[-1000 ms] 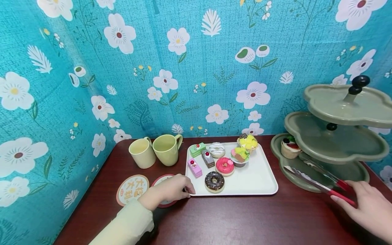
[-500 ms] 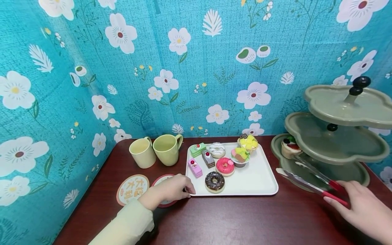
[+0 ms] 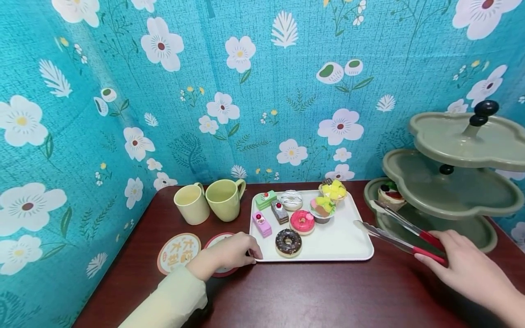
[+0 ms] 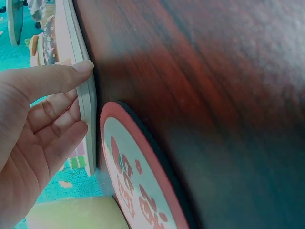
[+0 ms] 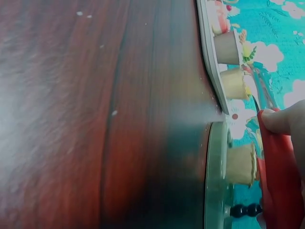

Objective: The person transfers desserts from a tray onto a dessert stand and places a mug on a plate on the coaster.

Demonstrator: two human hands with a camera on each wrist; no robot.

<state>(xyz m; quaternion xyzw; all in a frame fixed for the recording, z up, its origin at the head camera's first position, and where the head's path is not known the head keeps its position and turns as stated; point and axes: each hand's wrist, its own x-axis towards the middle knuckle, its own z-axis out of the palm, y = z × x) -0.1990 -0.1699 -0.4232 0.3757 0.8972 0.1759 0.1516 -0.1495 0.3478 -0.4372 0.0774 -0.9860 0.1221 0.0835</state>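
Note:
My left hand (image 3: 234,249) grips the front left corner of a white tray (image 3: 336,246), thumb and fingers at its rim in the left wrist view. Toy sweets lie on the tray: a chocolate doughnut (image 3: 288,242), a pink doughnut (image 3: 302,222), a white doughnut (image 3: 291,200), small cake slices and two fruit-topped cups. My right hand (image 3: 467,264) holds metal tongs (image 3: 387,236) by their red handles, arms spread with nothing between them. One tip is over the tray's right side; the other overlaps a fruit tart (image 3: 388,197) on the stand's lowest tier.
A green three-tier stand (image 3: 451,191) rises at the right, its upper tiers overhanging the lowest. Two mugs (image 3: 223,200) stand at the back left. An orange-rimmed coaster (image 3: 179,253) and a red-rimmed coaster (image 4: 138,176) lie left of the tray. Patterned cloth hangs behind the table.
My right hand has moved left with the tongs, from over the stand's lowest tier toward the tray's right edge. The left hand stays at the tray corner.

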